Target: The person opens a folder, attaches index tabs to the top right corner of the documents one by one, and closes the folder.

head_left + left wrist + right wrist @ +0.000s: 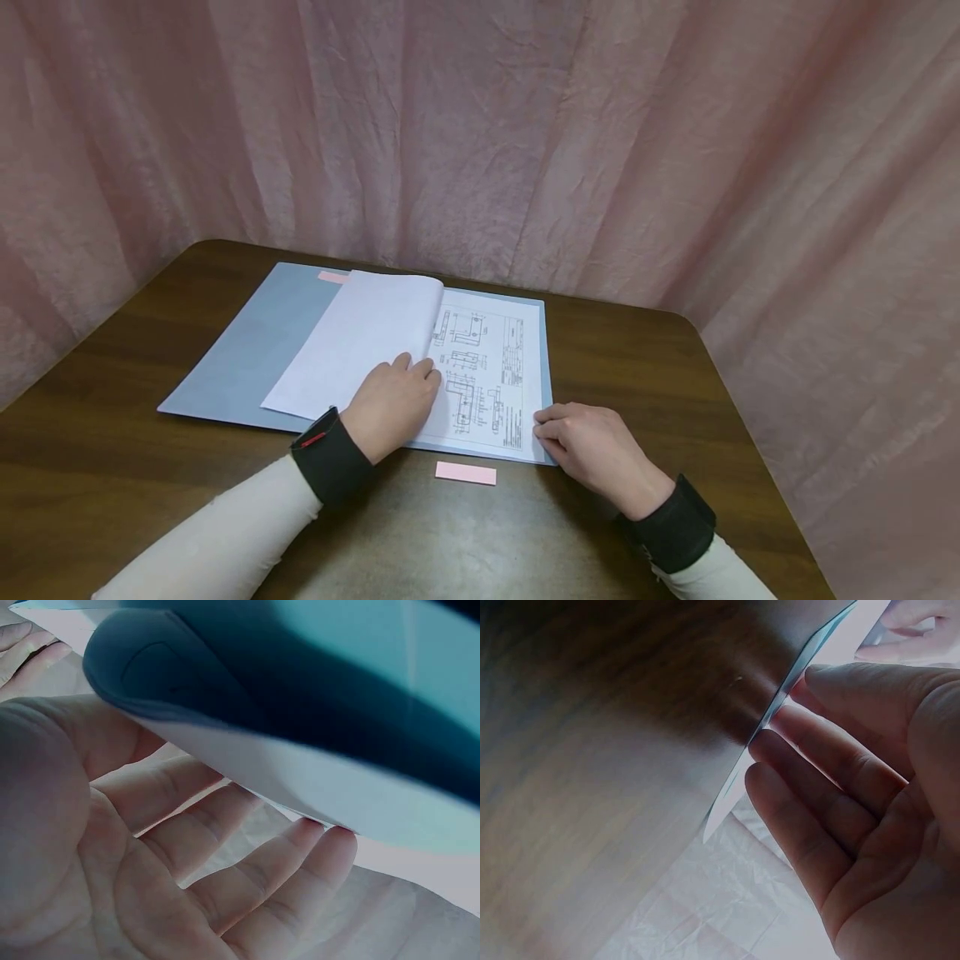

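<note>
A blue folder (pixel 247 350) lies spread out on the wooden table. On its right half is a printed sheet (pixel 487 392) with technical drawings. White pages (pixel 352 325) are turned over to the left and bulge along their fold. My left hand (pixel 395 402) rests on these pages by the fold; in the left wrist view its fingers (pixel 277 877) are nearly straight against the curled paper (pixel 300 776). My right hand (pixel 588 442) is at the folder's lower right corner. Its extended fingertips (pixel 769 750) touch the folder edge (pixel 780 697) in the right wrist view.
A pink strip (pixel 465 473) lies on the table (pixel 360 533) in front of the folder. Another pink strip (pixel 333 277) shows at the folder's top, partly under the turned pages. Behind the table hangs a pink curtain (pixel 480 133).
</note>
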`<state>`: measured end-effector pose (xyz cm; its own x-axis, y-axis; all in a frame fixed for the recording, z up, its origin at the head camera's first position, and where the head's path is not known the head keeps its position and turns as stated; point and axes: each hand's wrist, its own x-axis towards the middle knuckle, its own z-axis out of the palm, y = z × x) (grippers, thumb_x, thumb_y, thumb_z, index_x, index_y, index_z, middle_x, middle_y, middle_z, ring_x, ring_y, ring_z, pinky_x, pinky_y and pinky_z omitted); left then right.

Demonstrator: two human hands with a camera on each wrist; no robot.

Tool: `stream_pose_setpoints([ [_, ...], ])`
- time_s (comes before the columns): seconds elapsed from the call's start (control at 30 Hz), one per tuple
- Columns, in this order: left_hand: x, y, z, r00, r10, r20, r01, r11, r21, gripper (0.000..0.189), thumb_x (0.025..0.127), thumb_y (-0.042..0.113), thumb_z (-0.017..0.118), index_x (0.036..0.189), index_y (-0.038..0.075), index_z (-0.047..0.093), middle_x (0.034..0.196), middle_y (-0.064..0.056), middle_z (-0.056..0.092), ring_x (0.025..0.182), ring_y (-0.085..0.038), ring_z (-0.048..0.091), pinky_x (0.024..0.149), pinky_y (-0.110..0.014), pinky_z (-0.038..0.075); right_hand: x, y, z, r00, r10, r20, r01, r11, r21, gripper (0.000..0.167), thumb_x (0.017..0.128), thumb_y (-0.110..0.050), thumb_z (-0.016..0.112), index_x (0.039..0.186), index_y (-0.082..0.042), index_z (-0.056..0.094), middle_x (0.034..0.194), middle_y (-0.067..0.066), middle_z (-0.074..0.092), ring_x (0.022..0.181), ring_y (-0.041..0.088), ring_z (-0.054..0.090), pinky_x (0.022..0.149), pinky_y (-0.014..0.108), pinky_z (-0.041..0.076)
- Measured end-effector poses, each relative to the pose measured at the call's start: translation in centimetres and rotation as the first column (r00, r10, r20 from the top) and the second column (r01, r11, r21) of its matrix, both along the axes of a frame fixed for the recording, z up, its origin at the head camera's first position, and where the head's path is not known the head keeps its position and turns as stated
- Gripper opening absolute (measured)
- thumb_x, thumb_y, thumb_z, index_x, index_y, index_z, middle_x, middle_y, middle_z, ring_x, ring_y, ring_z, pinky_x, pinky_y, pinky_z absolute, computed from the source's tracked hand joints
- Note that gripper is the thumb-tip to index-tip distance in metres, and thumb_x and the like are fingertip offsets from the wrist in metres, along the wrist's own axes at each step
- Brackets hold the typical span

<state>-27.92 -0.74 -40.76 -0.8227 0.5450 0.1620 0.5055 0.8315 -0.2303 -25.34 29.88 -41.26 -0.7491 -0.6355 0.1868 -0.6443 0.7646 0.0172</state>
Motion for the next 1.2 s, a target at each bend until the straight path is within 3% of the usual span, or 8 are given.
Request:
stream_pose_setpoints([
  [0.3, 0.1, 0.0, 0.0, 0.997, -0.032, -0.073, 0.033, 0.999, 0.014, 0.034, 0.096, 0.016, 0.086, 0.124, -0.001, 0.077, 0.112, -0.017, 0.075, 0.091, -0.029, 0.064, 0.071, -0.04, 0.057, 0.0, 0.0, 0.0, 1.0, 0.007, -0.008, -0.007, 1.0, -0.006, 0.022, 0.088, -0.015, 0.095, 0.11, -0.014, 0.09, 0.117, 0.004, 0.082, 0.105, 0.019, 0.077, 0.087, 0.039, 0.064],
  [0.63, 0.6, 0.4, 0.5, 0.994, -0.071, -0.087, 0.073, 0.997, 0.016, 0.037, 0.093, 0.017, 0.09, 0.124, 0.0, 0.077, 0.114, -0.016, 0.077, 0.097, -0.03, 0.068, 0.082, -0.043, 0.06, 0.1, -0.1, 0.1, 1.0, 0.008, -0.008, -0.008, 1.0, -0.01, 0.022, 0.088, -0.014, 0.095, 0.109, -0.012, 0.09, 0.117, 0.005, 0.082, 0.106, 0.02, 0.078, 0.088, 0.04, 0.064],
  [0.8, 1.4, 0.8, 0.6, 0.984, -0.134, -0.121, 0.142, 0.988, 0.066, 0.031, 0.093, 0.018, 0.089, 0.118, 0.001, 0.078, 0.106, -0.013, 0.077, 0.091, -0.028, 0.07, 0.078, -0.041, 0.061, 0.0, 0.0, 0.1, 1.0, 0.01, -0.007, -0.01, 1.0, -0.005, 0.022, 0.088, -0.014, 0.095, 0.109, -0.013, 0.09, 0.117, 0.005, 0.082, 0.105, 0.02, 0.078, 0.087, 0.04, 0.064],
  [0.97, 2.4, 1.0, 0.4, 0.965, -0.214, -0.149, 0.235, 0.961, 0.144, 0.024, 0.095, 0.017, 0.086, 0.114, 0.004, 0.079, 0.101, -0.009, 0.076, 0.085, -0.024, 0.069, 0.074, -0.037, 0.059, 0.0, 0.0, 0.0, 1.0, 0.007, -0.01, -0.007, 1.0, -0.004, 0.023, 0.088, -0.015, 0.096, 0.109, -0.013, 0.09, 0.116, 0.005, 0.082, 0.105, 0.019, 0.078, 0.088, 0.039, 0.064],
  [1.2, 4.2, 1.3, 0.6, 0.948, -0.308, -0.083, 0.318, 0.934, 0.162, 0.026, 0.096, 0.021, 0.085, 0.117, 0.007, 0.079, 0.106, -0.006, 0.076, 0.087, -0.021, 0.067, 0.08, -0.035, 0.06, -0.1, 0.0, -0.1, 1.0, 0.019, -0.017, -0.019, 1.0, -0.009, 0.022, 0.087, -0.015, 0.096, 0.109, -0.014, 0.09, 0.115, 0.004, 0.082, 0.105, 0.018, 0.078, 0.087, 0.039, 0.064],
])
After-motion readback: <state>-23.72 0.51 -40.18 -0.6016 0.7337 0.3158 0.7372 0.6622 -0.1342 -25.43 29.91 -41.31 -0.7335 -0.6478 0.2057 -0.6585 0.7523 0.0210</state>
